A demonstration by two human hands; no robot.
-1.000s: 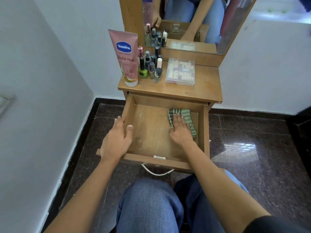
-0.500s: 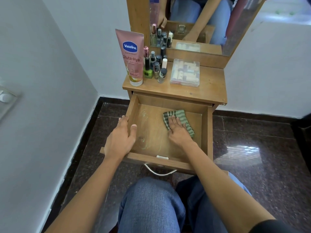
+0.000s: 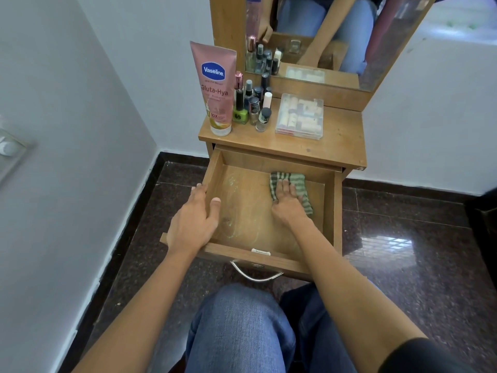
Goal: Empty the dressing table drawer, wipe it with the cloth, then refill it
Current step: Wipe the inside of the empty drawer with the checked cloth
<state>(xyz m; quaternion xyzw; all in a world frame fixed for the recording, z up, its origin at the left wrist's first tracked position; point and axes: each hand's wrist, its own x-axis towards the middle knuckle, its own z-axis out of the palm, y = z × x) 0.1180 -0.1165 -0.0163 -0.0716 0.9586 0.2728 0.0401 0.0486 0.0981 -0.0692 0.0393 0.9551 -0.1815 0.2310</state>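
The wooden drawer (image 3: 333, 208) of the dressing table stands pulled out, holding only a green striped cloth (image 3: 301, 184) at its back right. My right hand (image 3: 286, 201) presses flat on the cloth, fingers straight. My left hand (image 3: 195, 222) grips the drawer's left wall, thumb inside and fingers over the outside. Pale smears show on the drawer floor. On the tabletop (image 3: 341, 141) stand a pink Vaseline tube (image 3: 215, 87), several nail polish bottles (image 3: 252, 106) and a clear plastic box of small items (image 3: 300, 117).
A mirror (image 3: 322, 36) rises behind the tabletop. White walls close in at the left and behind. Dark polished floor (image 3: 403, 251) lies right of the drawer. My knees in blue jeans (image 3: 236, 327) sit right below the drawer's metal handle (image 3: 255, 275).
My right hand has slid the cloth from the drawer's right side toward the middle and back. The left hand keeps its hold on the left wall.
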